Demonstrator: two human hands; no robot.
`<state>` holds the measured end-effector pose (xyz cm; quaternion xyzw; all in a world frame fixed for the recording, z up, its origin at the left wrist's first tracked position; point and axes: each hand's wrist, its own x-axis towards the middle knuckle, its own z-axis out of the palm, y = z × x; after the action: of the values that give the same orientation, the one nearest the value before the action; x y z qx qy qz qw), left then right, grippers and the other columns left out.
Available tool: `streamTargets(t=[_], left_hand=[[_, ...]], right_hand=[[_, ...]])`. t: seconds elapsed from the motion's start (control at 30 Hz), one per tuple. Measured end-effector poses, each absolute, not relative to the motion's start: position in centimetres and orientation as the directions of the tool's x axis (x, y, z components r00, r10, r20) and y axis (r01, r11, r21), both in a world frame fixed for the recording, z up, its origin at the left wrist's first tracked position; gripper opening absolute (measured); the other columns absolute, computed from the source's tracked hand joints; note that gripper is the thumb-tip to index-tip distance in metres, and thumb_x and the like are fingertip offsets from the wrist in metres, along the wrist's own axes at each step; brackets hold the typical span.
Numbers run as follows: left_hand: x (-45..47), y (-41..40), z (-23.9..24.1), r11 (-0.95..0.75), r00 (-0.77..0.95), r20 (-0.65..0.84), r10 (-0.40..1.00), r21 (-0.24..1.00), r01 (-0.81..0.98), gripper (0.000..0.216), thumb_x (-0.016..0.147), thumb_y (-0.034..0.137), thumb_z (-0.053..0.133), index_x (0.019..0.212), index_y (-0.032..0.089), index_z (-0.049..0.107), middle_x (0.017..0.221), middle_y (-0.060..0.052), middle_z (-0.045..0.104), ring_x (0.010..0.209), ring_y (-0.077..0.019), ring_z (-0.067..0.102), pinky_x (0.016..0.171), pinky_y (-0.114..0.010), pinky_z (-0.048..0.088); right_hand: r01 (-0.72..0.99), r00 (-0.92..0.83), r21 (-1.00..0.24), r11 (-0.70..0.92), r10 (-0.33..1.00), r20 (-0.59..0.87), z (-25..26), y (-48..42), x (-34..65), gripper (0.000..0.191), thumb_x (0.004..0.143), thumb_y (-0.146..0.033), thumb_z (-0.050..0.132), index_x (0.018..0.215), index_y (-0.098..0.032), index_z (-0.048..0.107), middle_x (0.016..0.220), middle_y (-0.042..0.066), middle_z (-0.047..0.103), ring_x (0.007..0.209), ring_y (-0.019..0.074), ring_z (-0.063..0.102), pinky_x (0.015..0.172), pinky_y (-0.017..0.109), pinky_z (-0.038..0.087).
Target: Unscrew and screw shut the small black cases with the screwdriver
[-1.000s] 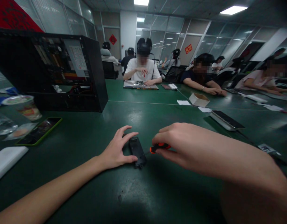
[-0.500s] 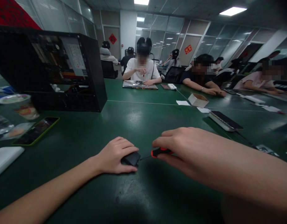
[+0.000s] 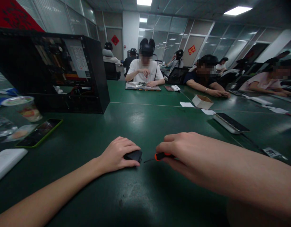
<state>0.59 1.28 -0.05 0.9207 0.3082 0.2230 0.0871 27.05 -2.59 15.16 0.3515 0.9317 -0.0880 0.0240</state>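
Note:
My left hand lies closed over a small black device on the green table, covering most of it. My right hand pinches a small screwdriver with an orange and black handle. Its thin tip points left toward the end of the black device, nearly touching it.
An open black computer case stands at the back left. A green-edged phone, a sealed cup and a white slab lie on the left. A dark phone on a tray lies to the right. Other people sit across the table.
My left hand went from spread fingers beside the flat device to closed over it, turning it so its end faces the screwdriver. My right hand shifted slightly lower.

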Motion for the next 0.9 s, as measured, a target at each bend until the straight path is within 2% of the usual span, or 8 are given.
streamTargets(t=[0.37,0.53,0.6,0.73,0.9], left_hand=[[0.77,1.13,0.07,-0.784,0.696,0.363,0.62,0.315,0.534,0.045,0.092,0.059,0.066,0.119,0.023,0.07,0.11,-0.006,0.074,0.099,-0.0255,0.067,0.087,-0.038,0.041],[0.83,1.09,0.22,-0.76,0.67,0.369,0.644,0.402,0.51,0.029,0.104,0.043,0.052,0.111,0.024,0.073,0.106,-0.004,0.076,0.099,-0.0211,0.068,0.088,-0.035,0.041],[0.76,1.2,0.26,-0.762,0.671,0.375,0.64,0.422,0.491,0.034,0.103,0.049,0.052,0.109,0.023,0.073,0.104,-0.004,0.076,0.098,-0.0212,0.068,0.087,-0.035,0.041],[0.61,1.45,0.29,-0.787,0.706,0.366,0.607,0.401,0.469,0.058,0.085,0.071,0.066,0.115,0.022,0.072,0.108,-0.007,0.075,0.099,-0.0253,0.068,0.086,-0.036,0.042],[0.59,1.43,0.31,-0.785,0.716,0.337,0.611,0.373,0.494,0.054,0.088,0.068,0.064,0.115,0.023,0.072,0.11,-0.007,0.075,0.1,-0.0253,0.067,0.087,-0.036,0.042]], right_hand=[[0.681,-0.733,-0.151,0.717,0.666,-0.142,15.47,-2.63,26.48,0.023,0.098,-0.021,0.051,0.101,-0.025,0.074,0.086,0.003,0.07,0.072,0.0149,0.063,0.062,0.026,0.039],[0.668,-0.744,-0.163,0.726,0.657,-0.121,15.31,-2.45,26.65,0.022,0.098,-0.021,0.052,0.102,-0.022,0.074,0.088,0.005,0.07,0.071,0.0146,0.063,0.063,0.025,0.04],[0.665,-0.747,-0.167,0.728,0.652,-0.13,15.25,-2.37,26.74,0.023,0.098,-0.021,0.051,0.103,-0.022,0.074,0.088,0.005,0.071,0.071,0.0147,0.064,0.063,0.025,0.04],[0.667,-0.745,-0.17,0.725,0.654,-0.133,15.08,-2.27,26.87,0.024,0.098,-0.021,0.051,0.104,-0.022,0.074,0.087,0.005,0.071,0.073,0.0155,0.064,0.066,0.025,0.041],[0.665,-0.746,-0.188,0.723,0.653,-0.131,15.07,-2.32,26.9,0.023,0.097,-0.023,0.052,0.103,-0.021,0.074,0.086,0.005,0.071,0.074,0.0157,0.065,0.068,0.026,0.043]])
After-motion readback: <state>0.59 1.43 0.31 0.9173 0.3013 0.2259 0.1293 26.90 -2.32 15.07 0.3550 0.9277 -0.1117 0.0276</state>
